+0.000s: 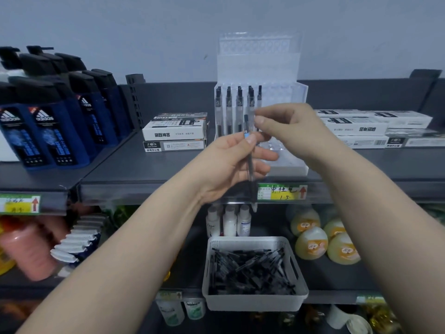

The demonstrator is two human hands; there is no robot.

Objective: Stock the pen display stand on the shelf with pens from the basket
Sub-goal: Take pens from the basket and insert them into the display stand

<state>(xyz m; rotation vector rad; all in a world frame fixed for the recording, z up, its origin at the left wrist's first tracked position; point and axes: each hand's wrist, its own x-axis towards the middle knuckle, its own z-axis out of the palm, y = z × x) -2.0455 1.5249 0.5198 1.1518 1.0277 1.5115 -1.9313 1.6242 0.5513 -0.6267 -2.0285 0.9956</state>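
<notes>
A clear tiered pen display stand (297,97) sits on the dark shelf (144,169), with several black-capped pens (228,104) upright in its left columns. My left hand (228,162) grips a clear pen (250,165) upright in front of the stand, its tip hanging below the shelf edge. My right hand (291,131) is just right of it; its thumb and forefinger pinch the barrel of the rightmost standing pen (259,96). On the shelf below, a white basket (252,303) holds a heap of several black pens (250,271).
White pen boxes lie left (174,131) and right (375,127) of the stand. Blue shower-gel bottles (48,126) fill the far left of the shelf. Small white bottles (228,220) and round yellow containers (313,242) stand behind and beside the basket.
</notes>
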